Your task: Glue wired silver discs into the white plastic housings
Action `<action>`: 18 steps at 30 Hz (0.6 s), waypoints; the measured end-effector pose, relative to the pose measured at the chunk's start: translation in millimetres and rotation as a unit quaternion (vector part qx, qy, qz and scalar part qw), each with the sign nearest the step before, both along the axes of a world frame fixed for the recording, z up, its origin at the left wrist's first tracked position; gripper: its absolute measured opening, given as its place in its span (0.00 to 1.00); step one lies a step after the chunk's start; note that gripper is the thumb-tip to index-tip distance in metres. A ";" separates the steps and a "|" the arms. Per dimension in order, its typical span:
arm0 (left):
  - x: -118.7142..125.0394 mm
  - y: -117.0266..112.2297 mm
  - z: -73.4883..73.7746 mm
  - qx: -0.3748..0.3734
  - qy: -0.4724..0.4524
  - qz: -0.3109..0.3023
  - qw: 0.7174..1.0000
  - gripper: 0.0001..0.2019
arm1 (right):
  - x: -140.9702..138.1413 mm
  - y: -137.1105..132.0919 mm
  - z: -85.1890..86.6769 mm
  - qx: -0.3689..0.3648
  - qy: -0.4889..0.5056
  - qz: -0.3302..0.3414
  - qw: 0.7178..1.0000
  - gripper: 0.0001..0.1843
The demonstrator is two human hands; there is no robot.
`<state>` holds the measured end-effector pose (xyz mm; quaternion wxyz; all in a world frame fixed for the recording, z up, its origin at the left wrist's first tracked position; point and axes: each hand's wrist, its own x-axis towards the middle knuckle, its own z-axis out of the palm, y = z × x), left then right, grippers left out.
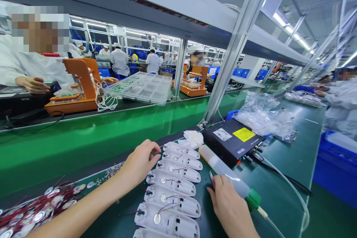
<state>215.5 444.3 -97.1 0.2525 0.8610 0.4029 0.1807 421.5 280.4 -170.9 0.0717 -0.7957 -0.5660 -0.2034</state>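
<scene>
A row of several white plastic housings (173,184) with small discs and thin wires lies on the dark mat before me. My left hand (141,161) rests at the left of the row, fingers curled and pinched near a far housing; what it pinches is too small to name. My right hand (230,208) sits at the right of the row, closed on thin tweezers (212,179). A translucent syringe-like dispenser (225,174) with a green end and a hose lies right beside that hand.
A pile of discs with red wires (36,210) lies at the lower left. A black box with a yellow label (232,139) and plastic bags (264,117) sit behind. A green conveyor (92,137) runs across. Other workers sit beyond it, with orange fixtures (79,89) and a clear tray (141,87).
</scene>
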 end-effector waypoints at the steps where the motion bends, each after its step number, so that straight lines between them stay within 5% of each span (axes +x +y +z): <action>1: 9.0 4.0 -0.3 0.006 0.012 -0.007 1.000 0.05 | 2.2 -0.3 -2.7 0.009 -0.014 0.001 1.000 0.03; 10: 62.3 7.1 2.4 0.026 0.010 -0.050 0.998 0.06 | 16.3 -11.6 5.2 0.068 -0.093 0.037 0.993 0.13; 13: 64.1 8.6 6.2 0.033 0.004 -0.055 0.998 0.08 | 26.6 -14.2 19.1 0.081 -0.075 0.052 0.992 0.09; 18: 55.1 14.6 6.2 0.038 0.020 -0.054 0.998 0.10 | 45.8 -10.7 36.5 0.027 -0.064 -0.015 0.997 0.08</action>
